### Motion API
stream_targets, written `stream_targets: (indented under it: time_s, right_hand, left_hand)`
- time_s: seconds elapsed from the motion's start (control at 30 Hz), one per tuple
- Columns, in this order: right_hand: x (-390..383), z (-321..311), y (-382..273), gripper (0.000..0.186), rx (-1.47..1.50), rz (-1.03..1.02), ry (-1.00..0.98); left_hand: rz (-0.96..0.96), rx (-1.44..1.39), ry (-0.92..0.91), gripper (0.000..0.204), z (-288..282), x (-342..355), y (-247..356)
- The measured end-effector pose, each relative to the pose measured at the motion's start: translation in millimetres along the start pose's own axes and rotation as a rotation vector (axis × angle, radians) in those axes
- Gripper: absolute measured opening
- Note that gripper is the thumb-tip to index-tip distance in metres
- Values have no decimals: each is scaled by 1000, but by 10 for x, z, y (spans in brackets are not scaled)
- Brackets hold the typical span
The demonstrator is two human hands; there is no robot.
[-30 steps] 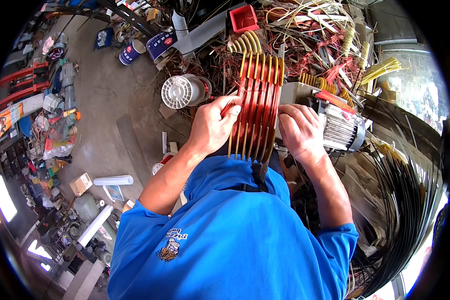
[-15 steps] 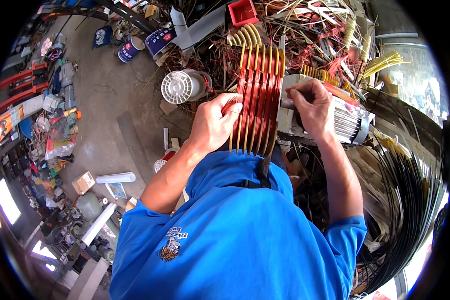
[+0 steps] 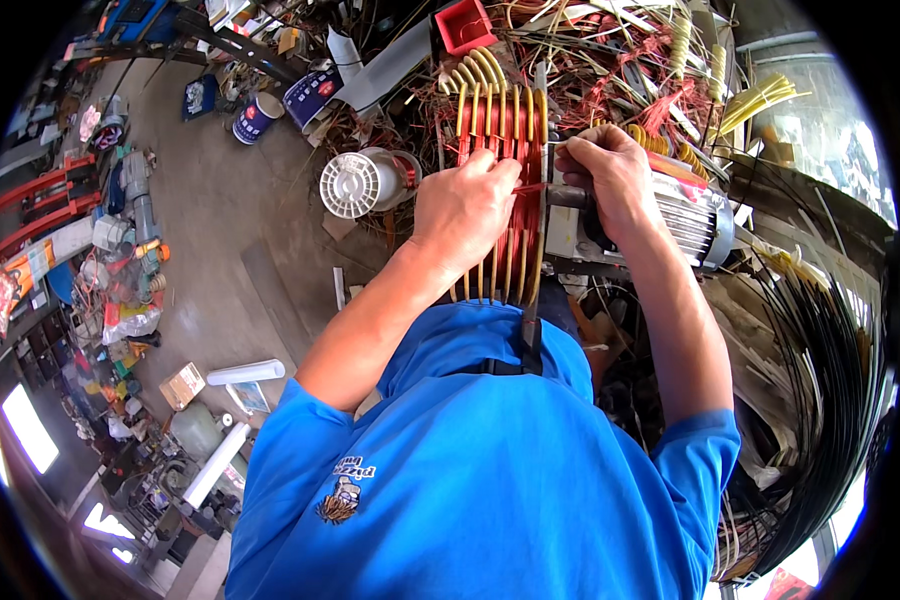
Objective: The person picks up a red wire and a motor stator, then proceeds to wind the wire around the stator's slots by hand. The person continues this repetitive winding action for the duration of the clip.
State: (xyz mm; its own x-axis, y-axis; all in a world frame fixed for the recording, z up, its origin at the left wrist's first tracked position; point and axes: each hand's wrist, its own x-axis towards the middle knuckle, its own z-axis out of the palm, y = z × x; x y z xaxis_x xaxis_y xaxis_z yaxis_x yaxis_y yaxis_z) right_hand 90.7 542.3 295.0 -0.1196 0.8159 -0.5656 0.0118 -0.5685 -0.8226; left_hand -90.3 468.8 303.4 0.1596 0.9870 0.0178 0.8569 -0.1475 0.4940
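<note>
1. The left hand [image 3: 467, 210] lies over the near face of the winding former [image 3: 516, 115], its fingers bent and close together over the red wire [image 3: 526, 230] – whether they are clamped on a strand I cannot tell, as the tips are hidden
2. The right hand [image 3: 615, 175] is raised just beyond the former's right edge, fingers curled, thumb and forefinger tips near each other; I cannot tell whether they meet or pinch anything
3. The former, with its yellow ridges and red windings, stands beneath the left fingers and to the left of the right fingers
4. A dark shaft [image 3: 568, 196] sits just below the right fingertips, and a finned grey motor [image 3: 684, 222] lies to the right of those fingers
5. Left of the left fingers is a white plastic reel [image 3: 351, 186]; beyond them is a red box [image 3: 470, 45]
</note>
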Motion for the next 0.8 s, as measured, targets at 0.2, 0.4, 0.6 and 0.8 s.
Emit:
stream_targets:
  time_s: [0.2,0.4,0.6,0.8]
  right_hand:
    - [-13,64,-11,9,-66,-23,35]
    - [-307,248,217,13,-517,-448,44]
    - [-500,367,412,13,-649,-704,42]
    - [-467,440,498,14,-767,-769,78]
  left_hand:
    - [48,19,66,4,66,98,-16]
    - [-291,-480,-4,16,4,7,-23]
    - [-394,-689,-3,10,9,-117,38]
    - [-374,-654,1,12,37,-175,53]
